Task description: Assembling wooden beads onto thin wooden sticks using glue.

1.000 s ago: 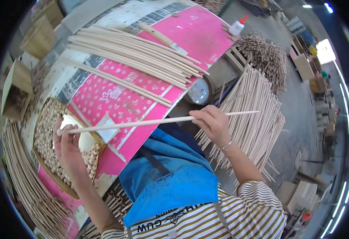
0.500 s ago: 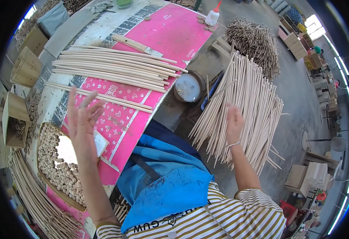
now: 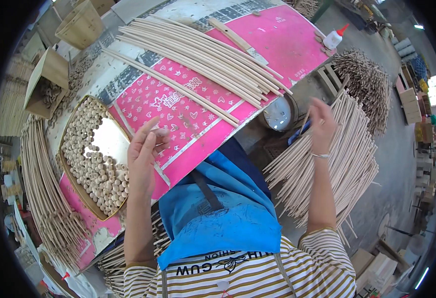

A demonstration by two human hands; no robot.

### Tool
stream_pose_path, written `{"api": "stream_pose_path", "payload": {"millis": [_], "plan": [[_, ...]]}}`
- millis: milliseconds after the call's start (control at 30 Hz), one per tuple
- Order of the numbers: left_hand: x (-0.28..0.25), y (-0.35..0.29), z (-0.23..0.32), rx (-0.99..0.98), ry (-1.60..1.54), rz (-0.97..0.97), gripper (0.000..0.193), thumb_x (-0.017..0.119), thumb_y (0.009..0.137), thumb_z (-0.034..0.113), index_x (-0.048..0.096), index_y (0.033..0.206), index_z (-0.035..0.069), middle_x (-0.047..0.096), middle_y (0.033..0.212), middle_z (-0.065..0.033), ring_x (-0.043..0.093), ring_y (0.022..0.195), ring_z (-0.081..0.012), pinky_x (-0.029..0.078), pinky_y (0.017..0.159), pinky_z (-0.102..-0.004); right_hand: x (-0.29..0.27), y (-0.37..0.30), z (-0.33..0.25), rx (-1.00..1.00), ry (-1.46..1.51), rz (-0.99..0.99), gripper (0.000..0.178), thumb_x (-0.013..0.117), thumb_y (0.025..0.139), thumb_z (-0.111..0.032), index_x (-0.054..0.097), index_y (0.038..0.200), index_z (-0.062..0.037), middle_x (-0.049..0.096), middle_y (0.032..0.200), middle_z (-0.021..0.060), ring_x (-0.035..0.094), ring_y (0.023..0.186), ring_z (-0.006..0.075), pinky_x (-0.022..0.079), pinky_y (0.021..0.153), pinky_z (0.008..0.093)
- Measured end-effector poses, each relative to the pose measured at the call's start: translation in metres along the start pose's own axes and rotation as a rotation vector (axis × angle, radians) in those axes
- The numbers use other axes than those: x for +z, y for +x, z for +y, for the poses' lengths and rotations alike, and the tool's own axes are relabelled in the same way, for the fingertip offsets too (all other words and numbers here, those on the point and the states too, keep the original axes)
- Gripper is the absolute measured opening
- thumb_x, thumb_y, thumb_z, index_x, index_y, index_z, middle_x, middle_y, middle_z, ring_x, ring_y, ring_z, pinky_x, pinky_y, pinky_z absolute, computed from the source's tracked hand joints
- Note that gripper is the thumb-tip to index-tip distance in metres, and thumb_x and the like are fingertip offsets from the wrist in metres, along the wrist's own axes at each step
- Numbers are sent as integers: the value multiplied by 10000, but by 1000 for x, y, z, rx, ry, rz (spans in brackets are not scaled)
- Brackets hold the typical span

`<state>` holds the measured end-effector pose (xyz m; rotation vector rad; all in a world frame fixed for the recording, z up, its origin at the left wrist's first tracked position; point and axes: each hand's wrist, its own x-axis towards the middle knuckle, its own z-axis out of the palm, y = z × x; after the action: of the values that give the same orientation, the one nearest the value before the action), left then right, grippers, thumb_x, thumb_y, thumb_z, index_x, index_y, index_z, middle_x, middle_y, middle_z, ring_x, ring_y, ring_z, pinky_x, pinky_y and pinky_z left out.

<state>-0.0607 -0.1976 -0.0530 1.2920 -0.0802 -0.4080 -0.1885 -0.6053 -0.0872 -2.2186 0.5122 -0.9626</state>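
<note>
My left hand (image 3: pixel 146 156) is raised over the near edge of the pink-covered table (image 3: pixel 287 30), beside a yellow-rimmed tray (image 3: pixel 104 217) of small round wooden beads (image 3: pixel 91 166). Its fingers are loosely bent and apart, and I see nothing held in them. Two thin wooden sticks (image 3: pixel 178 88) lie beyond it, and a row of similar sticks (image 3: pixel 198 54) is farther back. Off the table's right side, my right hand (image 3: pixel 322 121) hovers over a big pile of pale sticks (image 3: pixel 337 159). Slightly blurred, its fingers point up and look apart, with no stick visible in them.
A pot of whitish liquid (image 3: pixel 279 114) stands below the table edge. A white glue bottle with red tip (image 3: pixel 333 39) and a flat wooden strip (image 3: pixel 230 34) are on the table. Darker sticks (image 3: pixel 364 84) are heaped behind the pile. Long sticks (image 3: pixel 44 174) lie at left.
The whole view has turned, shifting the table and its sticks rightward. My left hand's spread fingers have bent inward. My right hand has moved toward the pile's far left side.
</note>
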Motion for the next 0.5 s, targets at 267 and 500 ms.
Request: {"api": "stream_pose_path", "payload": {"millis": [267,500], "plan": [[-60,-25,12,62,-69,141,353,510,1049,138,552,1371,1,689,1092,-84,644,972,-124,536,875,-277,162,11,-61,-355,-264,-352,187,743,817,-165,663,939,-49,613,916,139,611,930,339,490,810,441],[-148,-24,29,151,116,505,338,533,1034,136,579,1338,-2,691,1062,-71,646,962,-126,525,876,-270,166,14,-50,-415,-422,-397,195,680,901,-230,586,900,-58,609,838,148,618,819,361,494,718,455]]}}
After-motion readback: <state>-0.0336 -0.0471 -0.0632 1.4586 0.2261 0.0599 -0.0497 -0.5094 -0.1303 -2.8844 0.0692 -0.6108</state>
